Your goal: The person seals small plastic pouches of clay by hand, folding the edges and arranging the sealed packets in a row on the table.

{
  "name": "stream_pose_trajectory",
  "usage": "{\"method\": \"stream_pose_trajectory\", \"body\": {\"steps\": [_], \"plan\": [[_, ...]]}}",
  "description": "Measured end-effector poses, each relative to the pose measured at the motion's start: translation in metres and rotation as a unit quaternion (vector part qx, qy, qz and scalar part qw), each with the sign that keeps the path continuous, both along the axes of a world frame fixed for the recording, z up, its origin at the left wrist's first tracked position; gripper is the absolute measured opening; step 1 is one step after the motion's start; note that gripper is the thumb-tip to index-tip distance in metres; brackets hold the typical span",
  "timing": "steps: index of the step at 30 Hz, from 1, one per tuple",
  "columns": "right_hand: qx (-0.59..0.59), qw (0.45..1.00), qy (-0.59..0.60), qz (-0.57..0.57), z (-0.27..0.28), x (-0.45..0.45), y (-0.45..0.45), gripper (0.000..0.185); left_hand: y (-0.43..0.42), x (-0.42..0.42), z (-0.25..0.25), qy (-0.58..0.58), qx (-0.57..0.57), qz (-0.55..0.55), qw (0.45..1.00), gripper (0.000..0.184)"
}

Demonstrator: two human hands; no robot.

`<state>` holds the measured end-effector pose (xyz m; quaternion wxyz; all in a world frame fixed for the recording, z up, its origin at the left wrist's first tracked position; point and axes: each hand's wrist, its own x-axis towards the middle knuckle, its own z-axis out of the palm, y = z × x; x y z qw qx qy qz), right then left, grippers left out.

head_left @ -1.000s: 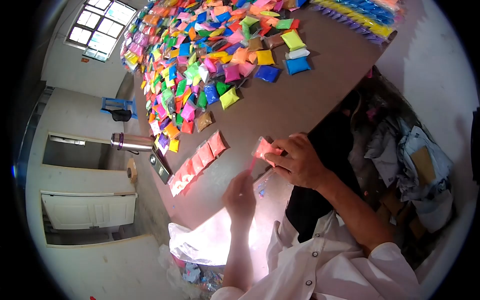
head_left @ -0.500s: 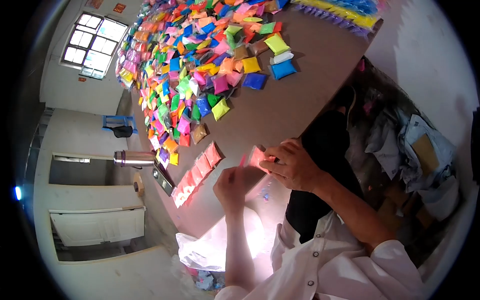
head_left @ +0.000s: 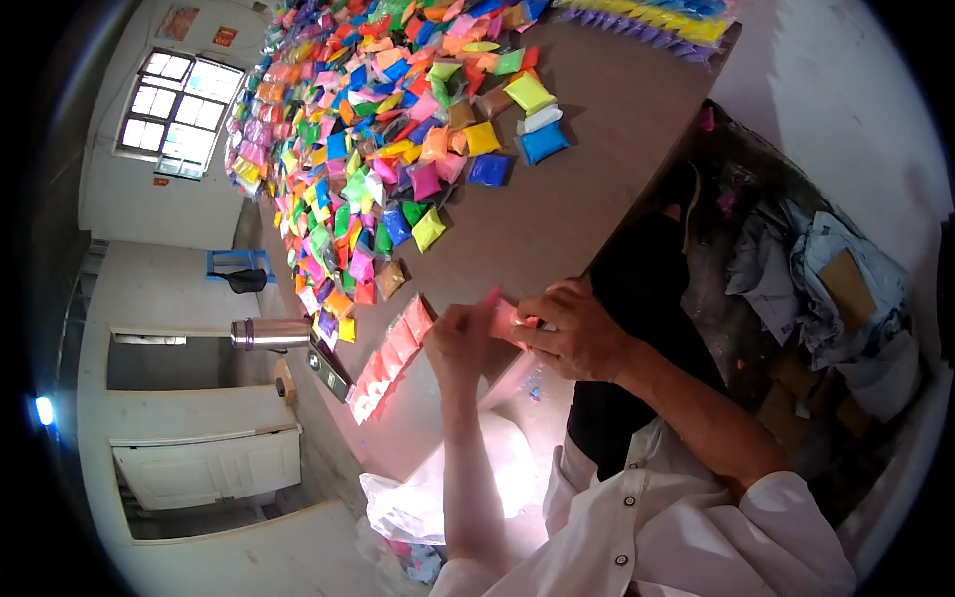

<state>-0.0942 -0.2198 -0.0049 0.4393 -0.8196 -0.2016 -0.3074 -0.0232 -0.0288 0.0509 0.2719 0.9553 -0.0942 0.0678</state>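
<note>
My right hand (head_left: 569, 333) has its fingers closed on a small coral-pink packet (head_left: 505, 320) over the table's near edge. Just left of it, my left hand (head_left: 459, 343) is closed, with a thin pink strip at its fingertips beside the packet. To the left, a row of joined coral-pink packets (head_left: 391, 358) lies on the brown table (head_left: 517, 224). Beyond them spreads a large pile of small colourful packets (head_left: 398, 129), with a yellow-green packet (head_left: 429, 230) and a blue packet (head_left: 544, 144) at its edge.
A steel flask (head_left: 271, 333) and a dark flat box (head_left: 328, 372) are at the table's left edge. Rows of purple and yellow packets (head_left: 657, 30) lie at the far right. A white plastic bag (head_left: 408, 505) hangs below the near edge. Crumpled grey bags (head_left: 856, 298) lie at right.
The view has shifted, so the packets on the table appear lower and further left. My left hand has risen beside the packet, with the pink strip now higher. My right hand keeps its hold.
</note>
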Motion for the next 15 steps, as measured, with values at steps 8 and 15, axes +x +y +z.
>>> {"method": "stream_pose_trajectory", "body": {"steps": [8, 15], "plan": [[0.0, 1.0, 0.004, 0.008, -0.003, -0.001, -0.001, 0.011, -0.008, -0.036, 0.014, 0.027, -0.05, -0.002, 0.998, 0.018], [-0.003, 1.0, 0.012, 0.014, 0.003, -0.001, -0.001, 0.016, 0.024, -0.017, -0.012, -0.024, 0.02, -0.017, 0.999, 0.017]]}}
